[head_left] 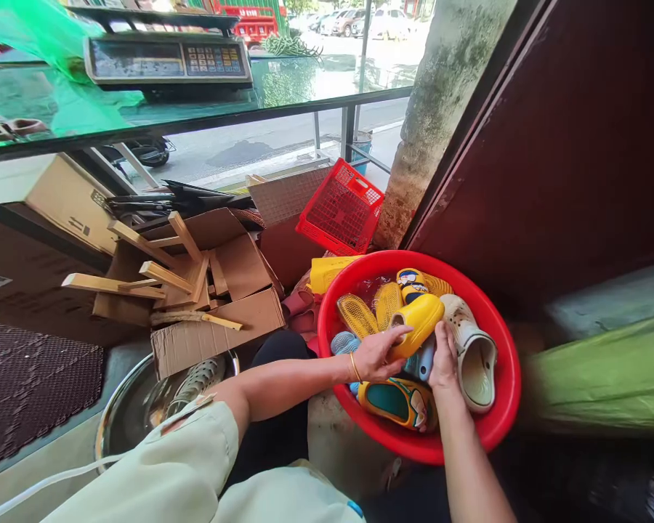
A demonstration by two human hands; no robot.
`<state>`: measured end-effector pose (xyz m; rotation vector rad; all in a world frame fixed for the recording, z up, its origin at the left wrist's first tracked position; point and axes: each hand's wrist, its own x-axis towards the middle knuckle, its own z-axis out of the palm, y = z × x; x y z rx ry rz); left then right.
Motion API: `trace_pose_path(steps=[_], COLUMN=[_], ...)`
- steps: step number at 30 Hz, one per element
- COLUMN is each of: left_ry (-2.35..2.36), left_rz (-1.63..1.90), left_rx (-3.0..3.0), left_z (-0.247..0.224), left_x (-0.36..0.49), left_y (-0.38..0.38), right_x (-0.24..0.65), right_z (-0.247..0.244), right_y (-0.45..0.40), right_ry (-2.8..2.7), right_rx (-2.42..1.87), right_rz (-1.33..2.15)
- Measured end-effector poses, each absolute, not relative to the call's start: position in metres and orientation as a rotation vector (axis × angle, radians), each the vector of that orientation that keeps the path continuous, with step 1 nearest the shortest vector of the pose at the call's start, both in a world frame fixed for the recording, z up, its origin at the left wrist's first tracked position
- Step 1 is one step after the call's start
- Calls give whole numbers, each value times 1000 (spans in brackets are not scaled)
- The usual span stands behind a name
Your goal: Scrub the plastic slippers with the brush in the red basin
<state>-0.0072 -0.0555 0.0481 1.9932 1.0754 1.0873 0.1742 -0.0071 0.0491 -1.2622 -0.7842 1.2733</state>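
Note:
A yellow clog (422, 319) is held over the red basin (509, 378), its toe pointing up and to the right. My left hand (378, 354) grips it at the opening end, with the thumb and fingers around the rim. From the right side my right hand (444, 356) supports it, fingers partly hidden behind it. Under and around my hands lie more shoes: a beige clog (477, 359), a yellow slipper with a green inside (395, 402), a blue slipper (426, 359) and yellow soles (358, 314).
Left of the basin stands an open cardboard box (218, 334) with a wooden stool (179, 265) upside down on it. A metal bowl (114, 407) with a grey shoe sits below. Behind are a red crate (341, 207) and a glass counter bearing a scale (166, 62).

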Motion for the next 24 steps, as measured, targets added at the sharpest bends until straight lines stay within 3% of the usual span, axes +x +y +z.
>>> trace_pose_path(steps=[12,20,24], left_ry=[993,1146,1188], left_rz=[1040,879,969], left_rx=[1905,1712,1419], left_z=[52,60,60], left_x=[7,22,28], left_y=[-57,-45,-39], right_x=[180,184,176], right_z=[48,66,69], right_y=[-4,-12,-23], right_ry=[-729,-1285,-1425], right_rx=[-1194,-1465,-1459], right_rz=[1261,382,212])
